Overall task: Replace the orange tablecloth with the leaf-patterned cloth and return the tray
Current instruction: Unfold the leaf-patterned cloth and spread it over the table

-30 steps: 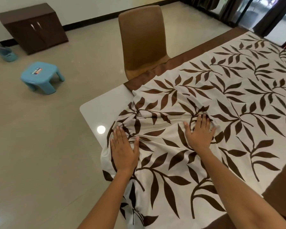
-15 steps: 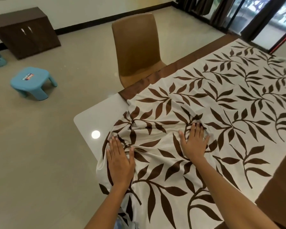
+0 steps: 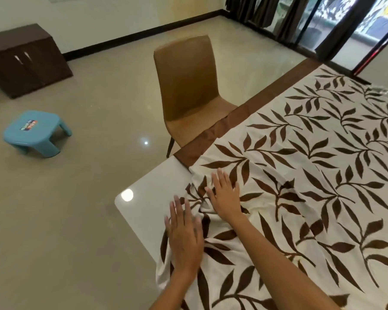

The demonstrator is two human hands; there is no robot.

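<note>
hands (image 3: pixel 207 217) flat on leaf-patterned cloth (image 3: pixel 311 175), white table (image 3: pixel 148 198)

A brown chair (image 3: pixel 188 90) stands pushed up to the white table (image 3: pixel 143 198), whose bare glossy corner shows a light glare. On the beige floor (image 3: pixel 54 198) sits a low blue stool (image 3: pixel 35 130). A dark brown cabinet (image 3: pixel 25 59) stands against the wall, and dark curtains (image 3: pixel 269 14) hang by the glass doors.

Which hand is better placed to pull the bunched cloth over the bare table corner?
Left. The left hand lies flat at the leaf-patterned cloth edge, beside the bare white table corner. The right hand presses the folds farther inward.
</note>
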